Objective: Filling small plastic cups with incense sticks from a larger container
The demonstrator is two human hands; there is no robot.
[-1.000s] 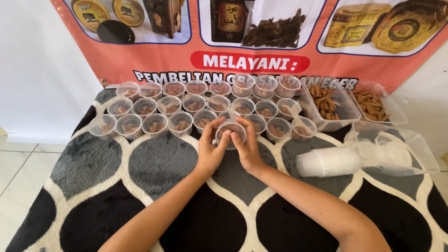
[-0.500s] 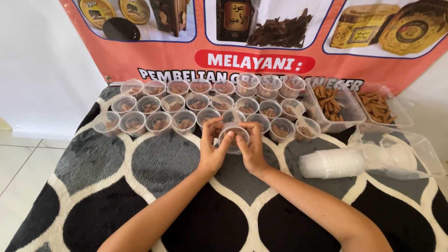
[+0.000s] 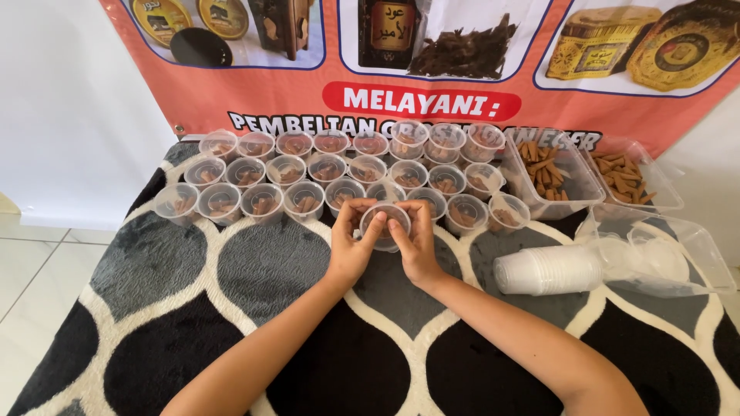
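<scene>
Since a second ago your left hand (image 3: 351, 250) and right hand (image 3: 416, 246) stayed pinched around the small clear cup (image 3: 385, 223), thumbs still pressing its lid at 12 o'clock, the seal apparently unfinished.

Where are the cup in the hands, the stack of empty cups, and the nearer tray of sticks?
cup (image 3: 385, 218): head view, on its clear lid.
stack of empty cups (image 3: 547, 270): head view, mid-side.
tray of sticks (image 3: 574, 192): head view, on its clear wall.

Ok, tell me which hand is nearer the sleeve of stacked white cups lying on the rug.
Right. The right hand grips the small clear cup just left of the stacked white cups; the left hand holds the cup's far side, farther away.
</scene>
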